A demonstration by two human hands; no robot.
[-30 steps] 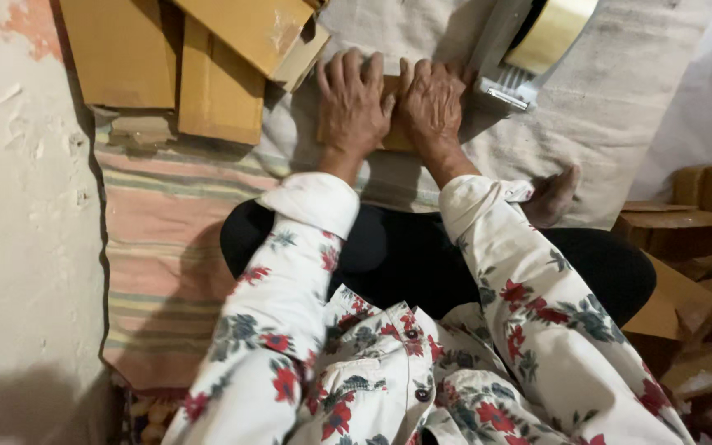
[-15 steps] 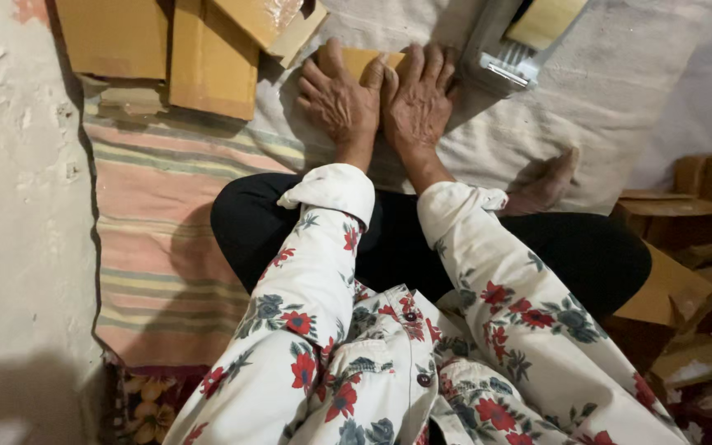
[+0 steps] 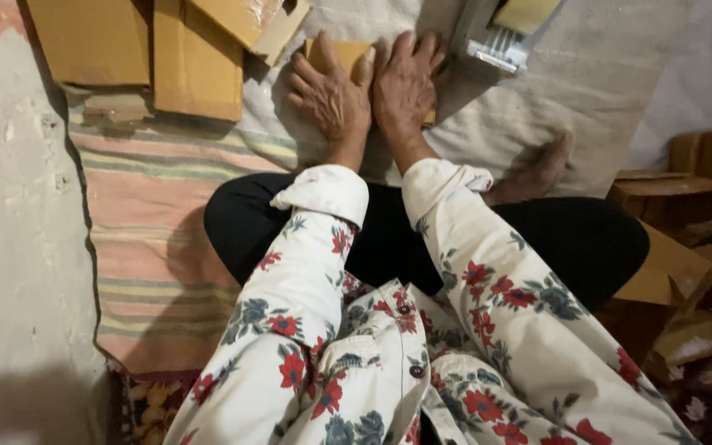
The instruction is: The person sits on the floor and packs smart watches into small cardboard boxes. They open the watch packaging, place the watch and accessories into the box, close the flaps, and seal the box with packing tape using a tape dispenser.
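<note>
My left hand [image 3: 331, 97] and my right hand [image 3: 405, 82] lie side by side, palms down and fingers spread, on a small flat brown cardboard box [image 3: 346, 54]. The box rests on a pale cloth [image 3: 587, 91] in front of my crossed legs, and my hands cover most of it. A grey tape dispenser with a roll of tan tape [image 3: 500, 37] sits just right of my right hand's fingertips. White sleeves with red flowers cover both arms.
Flat brown cardboard pieces [image 3: 195, 62] lie stacked at the top left on a striped rug [image 3: 154, 222]. More cardboard boxes [image 3: 669, 198] are piled at the right. A bare foot [image 3: 537, 173] rests on the cloth. A pale rough wall [image 3: 10, 247] runs along the left.
Both hands stay flat on the box. The view has shifted slightly, so the box and the tape dispenser sit nearer the top edge.
</note>
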